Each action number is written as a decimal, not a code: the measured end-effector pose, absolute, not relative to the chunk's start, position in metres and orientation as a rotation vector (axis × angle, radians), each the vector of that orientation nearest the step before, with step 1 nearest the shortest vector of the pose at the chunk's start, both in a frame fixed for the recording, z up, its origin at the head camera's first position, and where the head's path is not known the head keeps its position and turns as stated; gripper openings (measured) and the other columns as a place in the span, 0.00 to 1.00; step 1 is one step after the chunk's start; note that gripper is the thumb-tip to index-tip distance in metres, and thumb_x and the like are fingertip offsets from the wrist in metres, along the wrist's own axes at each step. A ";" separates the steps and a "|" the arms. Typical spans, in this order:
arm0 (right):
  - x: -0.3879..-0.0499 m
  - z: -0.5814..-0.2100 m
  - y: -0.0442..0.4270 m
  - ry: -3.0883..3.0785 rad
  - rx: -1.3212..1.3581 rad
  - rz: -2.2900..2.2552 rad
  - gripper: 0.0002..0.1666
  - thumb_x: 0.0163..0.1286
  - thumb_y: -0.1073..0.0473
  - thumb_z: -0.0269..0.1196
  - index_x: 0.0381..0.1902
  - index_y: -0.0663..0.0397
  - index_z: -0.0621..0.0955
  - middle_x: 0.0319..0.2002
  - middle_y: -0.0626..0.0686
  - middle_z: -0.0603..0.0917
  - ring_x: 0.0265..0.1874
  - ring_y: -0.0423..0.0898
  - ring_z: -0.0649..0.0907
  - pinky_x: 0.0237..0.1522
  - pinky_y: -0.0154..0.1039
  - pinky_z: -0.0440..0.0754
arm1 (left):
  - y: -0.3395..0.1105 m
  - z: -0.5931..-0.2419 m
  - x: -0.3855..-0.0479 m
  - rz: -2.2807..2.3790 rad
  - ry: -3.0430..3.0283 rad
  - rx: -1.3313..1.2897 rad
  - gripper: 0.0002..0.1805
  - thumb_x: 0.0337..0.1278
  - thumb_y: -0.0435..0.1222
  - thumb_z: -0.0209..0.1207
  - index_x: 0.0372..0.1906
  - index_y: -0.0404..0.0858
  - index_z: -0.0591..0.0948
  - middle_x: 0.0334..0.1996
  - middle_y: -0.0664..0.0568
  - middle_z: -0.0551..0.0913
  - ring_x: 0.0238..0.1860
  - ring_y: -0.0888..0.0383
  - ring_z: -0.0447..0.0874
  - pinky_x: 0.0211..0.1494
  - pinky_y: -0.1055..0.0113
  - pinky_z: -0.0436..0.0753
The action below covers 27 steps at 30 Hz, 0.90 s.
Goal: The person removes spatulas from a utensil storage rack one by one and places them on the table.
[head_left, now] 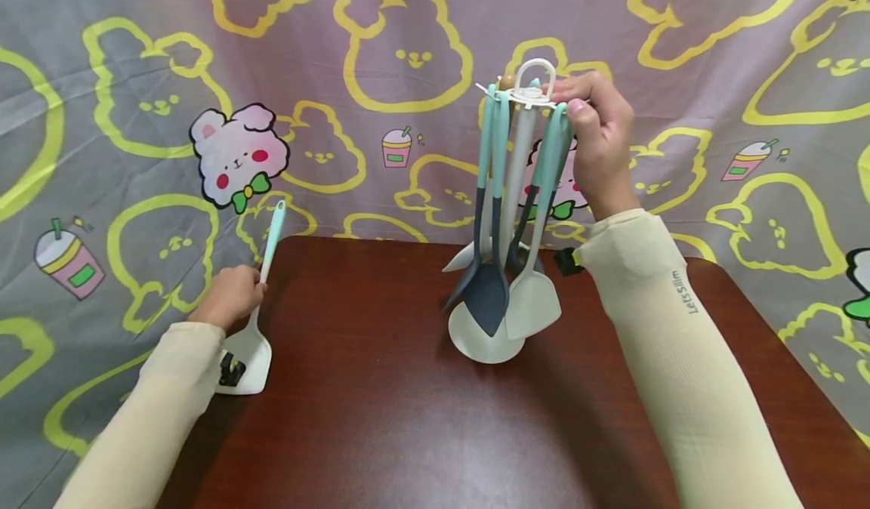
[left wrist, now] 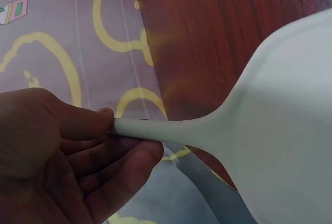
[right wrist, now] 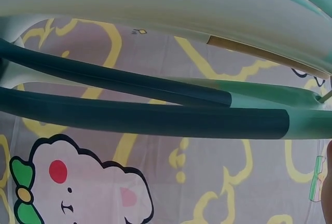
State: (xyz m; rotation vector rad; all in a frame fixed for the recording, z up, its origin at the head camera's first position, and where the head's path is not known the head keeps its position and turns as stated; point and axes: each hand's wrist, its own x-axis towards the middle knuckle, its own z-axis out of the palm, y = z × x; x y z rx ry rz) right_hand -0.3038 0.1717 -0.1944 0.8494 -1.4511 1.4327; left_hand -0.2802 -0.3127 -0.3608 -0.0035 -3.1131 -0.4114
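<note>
Spatula (head_left: pixel 254 352) of white colour, with a mint end on its handle, is at the left side, near the left edge of the brown tabletop (head_left: pixel 367 396). Left hand (head_left: pixel 233 295) holds it by the handle: the thumb and the fingers are closed around the thin white part, above the broad blade. The mint end points up and away from the person. Whether the blade touches the tabletop, I cannot tell.

Right hand (head_left: pixel 603 135) is at the top of a white utensil rack (head_left: pixel 516 165), with bent fingers gripping near its upper ring, and the thumb beside the mint handles. How tightly they close, I cannot tell. The rack has a loop on top and a round base (head_left: pixel 484 353), and it stands right of the middle. On it hang several utensils, among them a dark turner (head_left: pixel 485 297) and a white turner (head_left: pixel 535 306), side by side. Behind the tabletop hangs a greyish cloth (head_left: pixel 309 63) with yellow outlines of animals.
</note>
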 end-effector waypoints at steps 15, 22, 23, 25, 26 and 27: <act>-0.305 -0.195 0.170 -1.468 0.842 1.435 0.15 0.59 0.62 0.47 0.27 0.58 0.82 0.33 0.41 0.84 0.41 0.42 0.85 0.51 0.35 0.79 | -0.338 -0.392 -0.290 -0.429 -3.176 0.108 0.15 0.60 0.34 0.51 0.21 0.33 0.79 0.19 0.43 0.77 0.24 0.49 0.73 0.25 0.63 0.69; -0.304 -0.194 0.171 -1.464 0.829 1.442 0.16 0.59 0.62 0.46 0.27 0.59 0.81 0.33 0.41 0.84 0.41 0.43 0.85 0.51 0.35 0.80 | -0.342 -0.404 -0.295 -0.491 -3.168 0.178 0.18 0.61 0.35 0.50 0.13 0.41 0.70 0.14 0.51 0.70 0.23 0.51 0.69 0.26 0.63 0.67; -0.304 -0.194 0.171 -1.465 0.825 1.443 0.16 0.59 0.62 0.46 0.27 0.58 0.81 0.33 0.41 0.84 0.41 0.43 0.85 0.51 0.35 0.80 | -0.343 -0.405 -0.295 -0.499 -3.169 0.187 0.19 0.61 0.36 0.49 0.13 0.43 0.68 0.14 0.53 0.68 0.22 0.52 0.68 0.25 0.63 0.66; -0.303 -0.194 0.170 -1.470 0.815 1.441 0.16 0.59 0.62 0.46 0.27 0.60 0.81 0.33 0.41 0.84 0.41 0.43 0.85 0.52 0.35 0.80 | -0.344 -0.408 -0.295 -0.509 -3.175 0.201 0.20 0.61 0.36 0.49 0.11 0.45 0.65 0.12 0.55 0.64 0.20 0.55 0.64 0.24 0.64 0.65; -0.303 -0.194 0.170 -1.472 0.812 1.442 0.16 0.59 0.62 0.46 0.27 0.61 0.81 0.33 0.41 0.84 0.41 0.42 0.85 0.52 0.35 0.80 | -0.344 -0.410 -0.295 -0.511 -3.180 0.207 0.21 0.61 0.35 0.49 0.11 0.45 0.63 0.11 0.56 0.62 0.18 0.56 0.62 0.24 0.65 0.64; -0.303 -0.193 0.170 -1.475 0.810 1.442 0.16 0.58 0.62 0.46 0.27 0.60 0.81 0.33 0.41 0.84 0.42 0.43 0.85 0.52 0.35 0.79 | -0.345 -0.411 -0.295 -0.514 -3.184 0.215 0.21 0.61 0.35 0.49 0.11 0.46 0.62 0.11 0.57 0.60 0.17 0.58 0.60 0.23 0.65 0.63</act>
